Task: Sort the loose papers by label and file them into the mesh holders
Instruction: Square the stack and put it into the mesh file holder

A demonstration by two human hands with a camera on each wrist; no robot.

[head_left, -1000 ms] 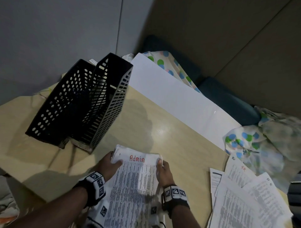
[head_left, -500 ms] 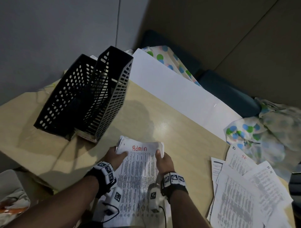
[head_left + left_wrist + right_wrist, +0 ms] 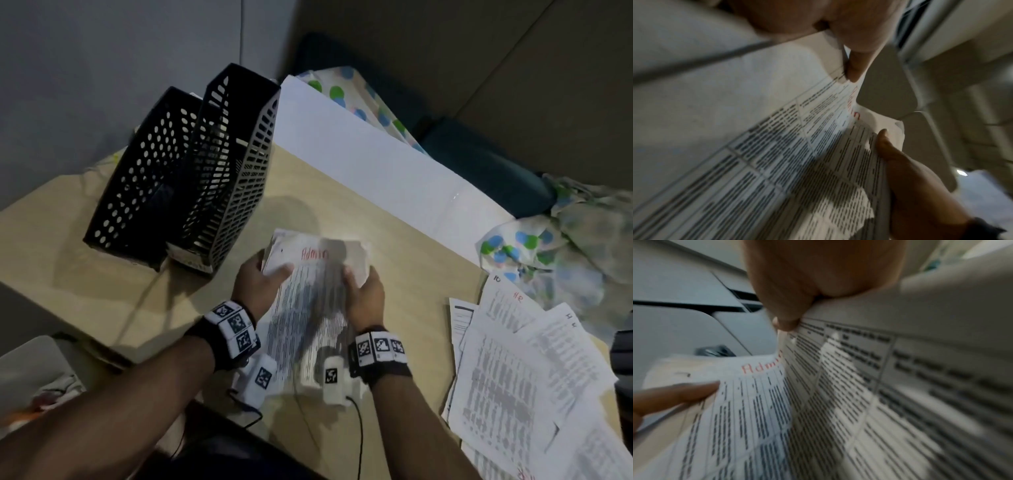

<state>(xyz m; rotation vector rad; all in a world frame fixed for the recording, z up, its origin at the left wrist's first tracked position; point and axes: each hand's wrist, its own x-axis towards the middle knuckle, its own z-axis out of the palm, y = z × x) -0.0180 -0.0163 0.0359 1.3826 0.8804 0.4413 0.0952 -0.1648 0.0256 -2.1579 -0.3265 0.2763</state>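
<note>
A stack of printed papers [image 3: 315,294] with "Admin" in red at the top is held above the tan table [image 3: 102,284]. My left hand [image 3: 257,281] grips its left edge, thumb on top. My right hand [image 3: 363,291] grips the right edge. The sheets bow upward between the hands. In the left wrist view the left thumb [image 3: 855,65] pinches the papers [image 3: 787,154]. The right wrist view shows the right thumb [image 3: 785,316] pressing the stack [image 3: 838,394]. Two black mesh holders [image 3: 191,164] stand side by side at the back left, beyond the stack.
Loose printed sheets [image 3: 513,377], some marked in red, fan out over the table's right end. A white board [image 3: 376,157] leans along the back edge. Spotted cloth [image 3: 534,246] lies beyond on the right. A cable [image 3: 356,428] hangs from the right wrist.
Both hands have lifted the Admin stack off the table and carried it away from me toward the holders; the sheets now bow and blur.
</note>
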